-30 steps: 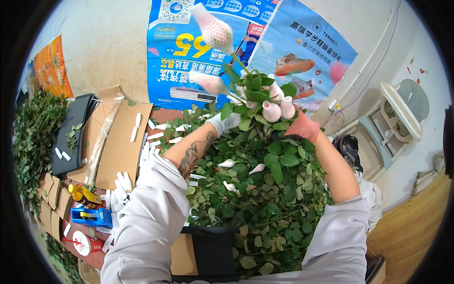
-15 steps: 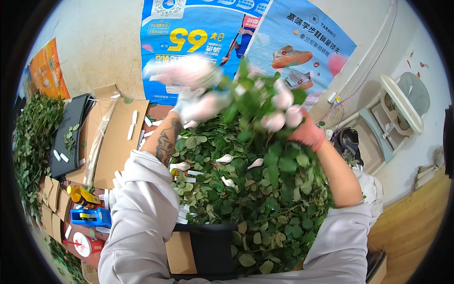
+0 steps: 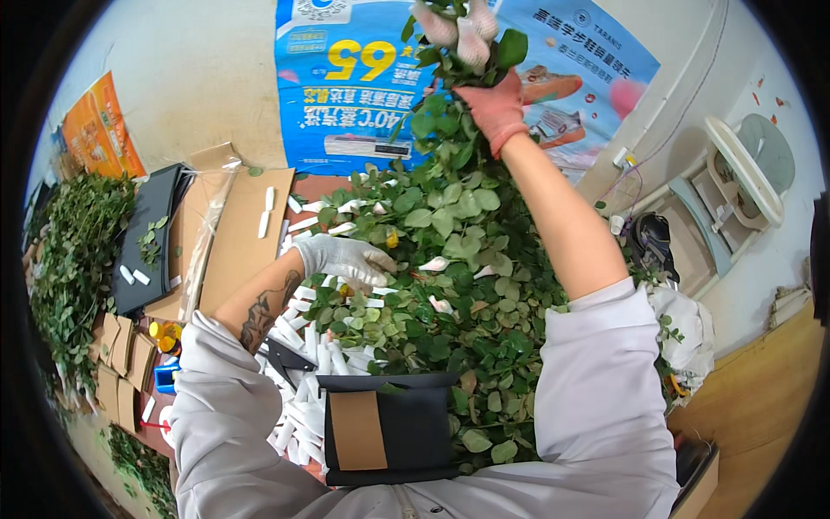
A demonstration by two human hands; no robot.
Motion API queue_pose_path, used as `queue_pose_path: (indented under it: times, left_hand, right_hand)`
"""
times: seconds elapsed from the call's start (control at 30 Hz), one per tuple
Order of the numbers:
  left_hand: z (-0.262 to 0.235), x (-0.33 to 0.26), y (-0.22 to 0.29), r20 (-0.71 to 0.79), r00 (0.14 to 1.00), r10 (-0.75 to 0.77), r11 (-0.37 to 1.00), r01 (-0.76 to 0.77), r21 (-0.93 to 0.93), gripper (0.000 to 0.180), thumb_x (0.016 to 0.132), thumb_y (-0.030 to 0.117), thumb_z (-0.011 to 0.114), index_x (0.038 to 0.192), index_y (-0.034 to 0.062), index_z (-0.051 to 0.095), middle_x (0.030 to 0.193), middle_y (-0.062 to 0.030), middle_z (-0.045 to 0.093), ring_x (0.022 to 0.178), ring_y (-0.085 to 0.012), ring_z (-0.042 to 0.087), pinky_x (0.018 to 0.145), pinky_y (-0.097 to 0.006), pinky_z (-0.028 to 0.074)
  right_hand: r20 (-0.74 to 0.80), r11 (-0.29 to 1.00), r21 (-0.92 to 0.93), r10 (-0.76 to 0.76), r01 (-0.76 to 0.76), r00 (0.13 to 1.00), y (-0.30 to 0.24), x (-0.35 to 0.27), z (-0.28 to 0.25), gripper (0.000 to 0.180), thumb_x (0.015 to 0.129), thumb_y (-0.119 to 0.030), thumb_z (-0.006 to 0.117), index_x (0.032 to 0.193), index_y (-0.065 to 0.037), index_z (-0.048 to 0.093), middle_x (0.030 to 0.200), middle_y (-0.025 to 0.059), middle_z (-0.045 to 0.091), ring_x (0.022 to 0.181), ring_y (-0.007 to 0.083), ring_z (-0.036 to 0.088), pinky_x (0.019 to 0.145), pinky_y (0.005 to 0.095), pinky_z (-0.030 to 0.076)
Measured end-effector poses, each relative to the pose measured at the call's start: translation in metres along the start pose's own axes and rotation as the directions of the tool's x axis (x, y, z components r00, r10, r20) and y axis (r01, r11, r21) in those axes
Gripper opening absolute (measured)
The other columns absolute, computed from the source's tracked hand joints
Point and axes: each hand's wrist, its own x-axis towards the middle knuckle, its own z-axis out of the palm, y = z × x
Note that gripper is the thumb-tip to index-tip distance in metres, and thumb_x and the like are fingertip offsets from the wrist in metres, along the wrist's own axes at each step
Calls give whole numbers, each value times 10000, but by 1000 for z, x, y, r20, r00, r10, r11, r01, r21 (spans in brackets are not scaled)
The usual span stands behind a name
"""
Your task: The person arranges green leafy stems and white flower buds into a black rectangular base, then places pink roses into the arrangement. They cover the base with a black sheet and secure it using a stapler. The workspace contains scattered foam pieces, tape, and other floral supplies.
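Raised over the far end of the leaf pile, my right hand [image 3: 494,108] wears a pink-red glove. It grips a bunch of roses [image 3: 474,45] by its leafy stems, the pale buds wrapped in white netting. My left hand [image 3: 347,261], in a white glove, hovers at the left side of the green leafy stems [image 3: 484,346]. Its fingers point right, slightly bent and apart, with nothing seen in them. Close by lie a netted bud [image 3: 435,264] and others like it among the leaves. White strips [image 3: 324,356] are heaped below that hand.
A black sheet or box [image 3: 415,432] with a brown cardboard piece [image 3: 359,431] lies near my body. Cardboard sheets [image 3: 226,233], black boards [image 3: 143,251] and another leafy heap [image 3: 78,251] are at left. A high chair [image 3: 735,173] stands right; posters [image 3: 346,104] cover the wall.
My right hand has lifted the roses up and away, toward the wall. My left hand has come back down from the blurred buds to the leaf pile; more white strips now show.
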Motion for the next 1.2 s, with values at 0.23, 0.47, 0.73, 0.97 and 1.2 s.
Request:
queue_pose_path:
  times: [0.23, 0.47, 0.73, 0.97, 1.2]
  left_hand:
    - [0, -72, -45, -236, 970, 64, 989, -94, -117, 749, 926, 465, 616, 1419, -49, 386, 1310, -150, 560, 1143, -213, 574, 957, -335, 489]
    - [0, -97, -75, -242, 969, 39, 967, -97, -234, 711, 930, 421, 621, 1431, -26, 387, 1301, -105, 567, 1145, -179, 560, 931, -317, 478]
    - [36, -92, -84, -179, 984, 0, 976, -39, -213, 706, 932, 424, 624, 1422, -30, 396, 1213, -72, 598, 1068, -144, 570, 890, -290, 485]
    - [69, -73, -117, -114, 993, -24, 978, -1, -209, 623, 935, 396, 634, 1368, -23, 478, 1243, -120, 609, 1136, -185, 572, 964, -334, 471]
    - [51, -53, -122, -535, 844, 31, 926, -226, -303, 474, 944, 415, 608, 1200, 16, 601, 933, -85, 685, 766, -140, 654, 716, -254, 535]
  right_hand:
    - [-114, 954, 243, -153, 177, 982, -12, 140, -102, 196, 752, -133, 757, 924, -47, 717, 872, 25, 700, 767, 151, 640, 694, 318, 523]
    - [3, 902, 5, -433, 432, 902, -95, 192, -205, 239, 796, -55, 728, 1025, -13, 677, 971, 61, 700, 844, 174, 652, 785, 324, 544]
    - [611, 461, -715, 46, 526, 790, -66, -11, -48, 714, 749, -396, 721, 1336, -63, 489, 1290, 134, 566, 1184, 271, 533, 1050, 376, 396]
    - [863, 472, -505, 275, 723, 423, 66, -221, 43, 782, 707, -384, 717, 1391, -139, 430, 1188, 135, 535, 1115, 322, 529, 917, 447, 428]
    - [806, 724, -442, 579, 530, -120, 37, -296, 31, 1000, 843, -564, 592, 1539, -37, 105, 1571, 271, 138, 1429, 494, 163, 1167, 535, 172]
